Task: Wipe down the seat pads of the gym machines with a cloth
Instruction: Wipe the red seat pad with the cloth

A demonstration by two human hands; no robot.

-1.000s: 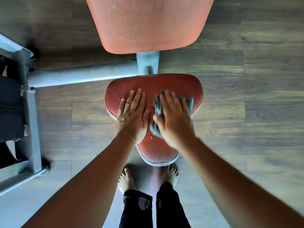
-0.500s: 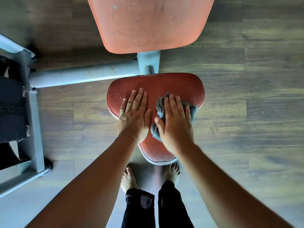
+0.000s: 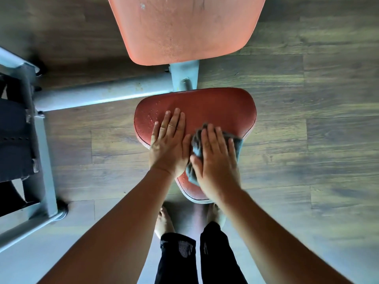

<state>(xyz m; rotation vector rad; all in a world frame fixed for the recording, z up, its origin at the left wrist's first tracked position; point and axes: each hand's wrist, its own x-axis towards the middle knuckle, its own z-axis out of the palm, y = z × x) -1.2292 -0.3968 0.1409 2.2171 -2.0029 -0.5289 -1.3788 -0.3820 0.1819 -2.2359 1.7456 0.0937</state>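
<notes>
A red seat pad (image 3: 213,107) with water droplets on its left part sits in the middle of the view. My left hand (image 3: 169,146) lies flat on the pad's left side, fingers straight and together. My right hand (image 3: 215,160) presses a crumpled grey cloth (image 3: 238,141) onto the pad's right and near part, fingers straight over it. Most of the cloth is hidden under that hand. An orange-red back pad (image 3: 184,27) fills the top of the view.
A grey metal tube (image 3: 102,94) runs left from the seat post (image 3: 184,75) to a grey frame (image 3: 44,160) with a black weight stack (image 3: 12,138). Wooden plank floor lies all around. My bare feet (image 3: 164,222) stand just under the pad's near tip.
My right hand has slid the cloth toward me along the pad's right side. My left hand has stayed flat on the pad.
</notes>
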